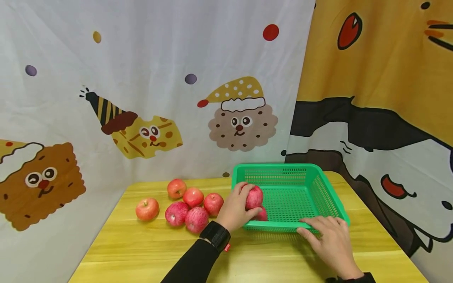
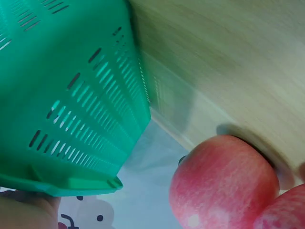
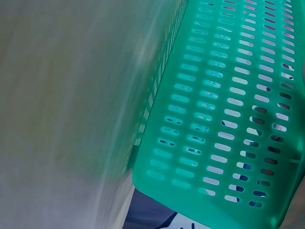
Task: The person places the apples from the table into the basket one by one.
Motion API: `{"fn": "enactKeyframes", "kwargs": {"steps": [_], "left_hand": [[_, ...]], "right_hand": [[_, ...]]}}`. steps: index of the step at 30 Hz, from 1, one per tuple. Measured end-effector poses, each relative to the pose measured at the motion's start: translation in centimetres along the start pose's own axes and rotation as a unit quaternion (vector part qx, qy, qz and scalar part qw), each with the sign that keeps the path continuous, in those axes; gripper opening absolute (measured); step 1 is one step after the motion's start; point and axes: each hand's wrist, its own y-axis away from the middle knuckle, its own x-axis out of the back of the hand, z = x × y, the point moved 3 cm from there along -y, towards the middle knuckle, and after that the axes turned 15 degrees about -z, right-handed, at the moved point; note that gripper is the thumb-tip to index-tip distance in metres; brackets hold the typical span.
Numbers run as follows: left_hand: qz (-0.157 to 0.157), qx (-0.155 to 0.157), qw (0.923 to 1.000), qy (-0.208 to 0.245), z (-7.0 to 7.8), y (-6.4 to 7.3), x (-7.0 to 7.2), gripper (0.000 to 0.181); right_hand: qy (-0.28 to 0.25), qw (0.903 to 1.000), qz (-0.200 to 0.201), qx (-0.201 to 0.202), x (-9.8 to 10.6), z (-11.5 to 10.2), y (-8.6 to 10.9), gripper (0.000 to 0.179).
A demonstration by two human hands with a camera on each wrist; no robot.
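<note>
Tabletop (image 1: 141, 251) — yellow-grained under basket (image 1: 270, 225) — cartoon cloth (image 1: 159, 59) behind

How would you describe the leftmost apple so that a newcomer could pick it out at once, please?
Find the green basket on the wooden table, then look left to five apples bunched together. Just past the left side of that bunch sits the orange-red apple. Unlike its neighbours, it stands alone, with a gap between it and every other apple.
</note>
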Motion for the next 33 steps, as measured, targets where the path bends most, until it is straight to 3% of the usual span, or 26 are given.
{"fn": "enactKeyframes", "kwargs": {"steps": [9, 22, 28, 33], "left_hand": [[-0.036, -0.011, 0.9975, -0.059, 0.3, -0.3, -0.7, 0.041], [-0.021, -0.026, 0.9958, -0.086, 0.4, -0.2, -0.8, 0.029], [0.010, -0.018, 0.9949, -0.098, 0.2, 0.6, -0.5, 0.042], [0.042, 0.032, 0.9935, -0.101, -1.5, 2.8, 0.6, 0.061]], "right_hand": [[-0.002, 0.9999, 0.014, 0.006, 0.0, 0.3, 0.1, 0.035], [-0.006, 0.9997, 0.018, 0.017, 0.3, 0.5, 0.0, 0.037], [-0.004, 0.9996, 0.020, 0.021, 0.2, 0.4, 0.0, 0.037], [-0.003, 0.9997, 0.015, 0.016, 0.1, 0.2, 0.1, 0.034]]}}
